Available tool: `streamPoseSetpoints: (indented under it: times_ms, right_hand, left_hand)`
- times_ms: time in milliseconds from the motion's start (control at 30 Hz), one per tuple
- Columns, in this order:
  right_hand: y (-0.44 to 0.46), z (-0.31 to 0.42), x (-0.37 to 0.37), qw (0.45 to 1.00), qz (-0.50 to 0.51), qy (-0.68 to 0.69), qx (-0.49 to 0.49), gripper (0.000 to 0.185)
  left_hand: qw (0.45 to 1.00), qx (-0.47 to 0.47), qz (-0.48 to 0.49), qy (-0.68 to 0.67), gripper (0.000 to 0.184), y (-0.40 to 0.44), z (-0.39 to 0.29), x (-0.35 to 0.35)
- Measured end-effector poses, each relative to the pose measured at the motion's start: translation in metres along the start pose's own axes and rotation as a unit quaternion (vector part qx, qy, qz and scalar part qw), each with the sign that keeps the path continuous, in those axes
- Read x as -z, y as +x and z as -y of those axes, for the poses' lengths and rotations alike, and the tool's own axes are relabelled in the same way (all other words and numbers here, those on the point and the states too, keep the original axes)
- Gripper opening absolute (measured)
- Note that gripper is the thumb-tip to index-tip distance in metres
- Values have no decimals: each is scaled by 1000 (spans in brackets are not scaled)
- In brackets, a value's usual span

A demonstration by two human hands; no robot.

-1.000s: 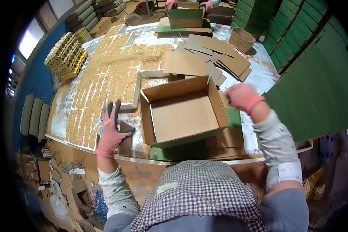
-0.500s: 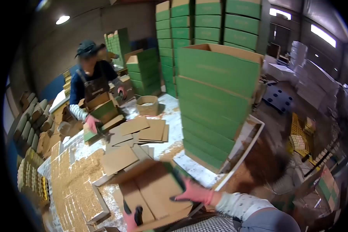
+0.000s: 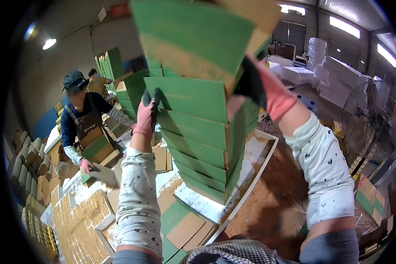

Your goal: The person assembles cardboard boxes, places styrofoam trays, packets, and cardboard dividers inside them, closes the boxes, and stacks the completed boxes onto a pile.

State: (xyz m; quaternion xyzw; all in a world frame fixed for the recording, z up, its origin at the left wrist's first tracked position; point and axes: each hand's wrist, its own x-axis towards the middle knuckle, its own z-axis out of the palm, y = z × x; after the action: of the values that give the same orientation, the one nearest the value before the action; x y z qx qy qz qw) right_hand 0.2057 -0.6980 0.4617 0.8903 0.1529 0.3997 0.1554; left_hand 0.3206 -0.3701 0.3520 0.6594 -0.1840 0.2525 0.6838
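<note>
A green and brown cardboard box, tilted and partly blurred, is raised over a tall stack of green boxes. My right hand, in a pink glove with a black palm, grips its right side; the fingertips are partly hidden by the cardboard. At the left edge of the stack's uppermost box is my left hand, gloved the same way. Its fingers point up, apart from the thumb, and touch the cardboard. Flat cardboard pieces lie on the table below my forearms.
Across the table a co-worker in an apron handles a grey piece beside a box. Sawdust-like material fills a framed area at left. A large fan stands at right. Another person is farther back.
The open box has gone from low over the table up above the stack. Both my hands have risen, and the view has shifted right. The co-worker now has a grey piece in hand.
</note>
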Motion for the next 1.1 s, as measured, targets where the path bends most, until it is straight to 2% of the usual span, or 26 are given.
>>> streamPoseSetpoints:
  times_ms: [33,67,100,133,167,200,267,300,333,367,400,433,467,500,533,567,600,667,733,800,833,867,967,1000,1067,1100]
  right_hand:
    - [-6,-4,-12,990,19,-126,65,52]
    - [-7,-16,-17,913,31,-370,167,49]
    - [-3,-30,-12,835,27,-494,240,46]
    - [2,-40,12,936,75,-270,212,44]
    - [6,-50,37,978,111,-28,177,43]
    - [25,-54,27,993,-47,-34,107,39]
    - [51,-36,7,971,-112,189,-89,42]
    - [56,-24,-16,970,-71,209,-99,47]
    - [59,-12,-38,967,-30,230,-109,54]
    - [59,-11,-41,948,-34,279,-152,43]
    - [54,-29,-71,969,-187,152,44,44]
    - [29,2,-33,835,-156,502,-163,40]
    - [5,21,-28,791,-252,539,-139,31]
    - [-19,40,-23,745,-343,563,-105,30]
    - [-46,61,-5,765,-310,561,-65,31]
    - [-74,81,12,783,-275,558,-25,32]
    - [-101,102,29,797,-241,554,16,33]
    - [-128,127,69,781,-95,600,144,40]
    - [-128,162,62,770,41,587,246,46]
    - [-127,192,41,766,130,551,305,52]
    - [-127,203,33,768,154,529,326,56]
    - [-126,214,26,775,170,504,342,59]
    - [-118,262,14,810,150,411,390,69]
    - [-117,284,10,823,139,373,405,73]
    - [-116,319,5,844,114,298,431,80]
    - [-114,333,2,848,119,266,443,84]
  left_hand:
    - [1000,3,-25,-3,46,-11,1,-4]
    - [999,11,-50,-5,45,-25,-7,-14]
    - [996,-57,-25,58,49,-22,1,-7]
    - [996,-80,-25,-16,47,-16,23,1]
    - [990,-103,-21,-90,45,-10,46,9]
    - [989,-118,-51,-67,43,-19,25,-5]
    - [978,-177,-55,98,39,-15,21,-2]
    - [961,-203,-57,180,37,-17,19,2]
    - [984,-107,-20,139,36,-26,20,16]
    - [995,-6,8,103,36,-36,21,30]
    - [989,48,34,138,36,-53,39,59]
    - [943,81,139,291,40,-88,57,85]
    - [862,122,242,428,43,-134,81,115]
    - [822,355,271,354,53,-189,130,160]
    - [603,392,375,585,60,-238,129,172]
    - [555,286,391,676,80,-301,179,225]
    - [478,407,285,724,108,-365,183,232]
    - [631,433,196,613,128,-389,159,247]
    - [591,431,182,657,117,-382,114,223]
    - [636,355,136,672,108,-381,91,231]
    - [652,312,111,682,99,-374,75,235]
    - [683,217,74,693,90,-362,38,227]
    - [698,66,33,712,59,-340,-55,196]
    - [702,70,41,708,59,-343,-76,183]
    - [653,123,57,745,78,-370,-79,163]
    - [660,119,35,741,83,-381,-76,159]
